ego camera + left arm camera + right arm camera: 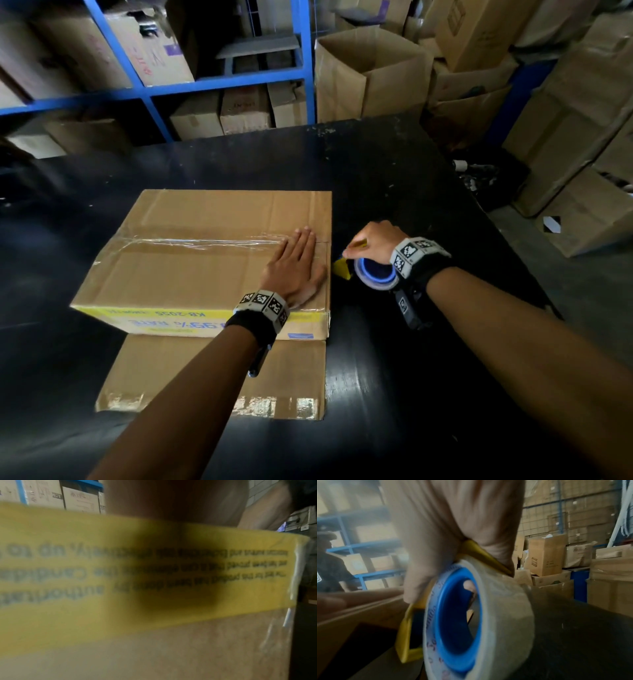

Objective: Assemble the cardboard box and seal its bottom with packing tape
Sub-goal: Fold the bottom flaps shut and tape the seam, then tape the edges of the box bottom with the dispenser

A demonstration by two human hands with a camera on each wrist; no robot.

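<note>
The cardboard box (pixel 205 260) lies bottom-up on the worktop (pixel 394 192). The left hand (pixel 294 267) presses flat, fingers straight, on the left-right tape strip (pixel 205 241); the right hand (pixel 376 241) grips the tape dispenser (pixel 370 270) just right of the box.

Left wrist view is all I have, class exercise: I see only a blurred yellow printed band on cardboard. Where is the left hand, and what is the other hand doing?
Observer: The left hand lies flat on top of the box, fingers straight, near the right end of the tape strip.
Operator: And the right hand?
Observer: The right hand grips the tape roll in its yellow dispenser, just off the box's right edge, over the table.
Operator: Has the strip reached that edge?
Observer: The head view shows it running along the seam up to the left fingers; past them I cannot tell.
</note>
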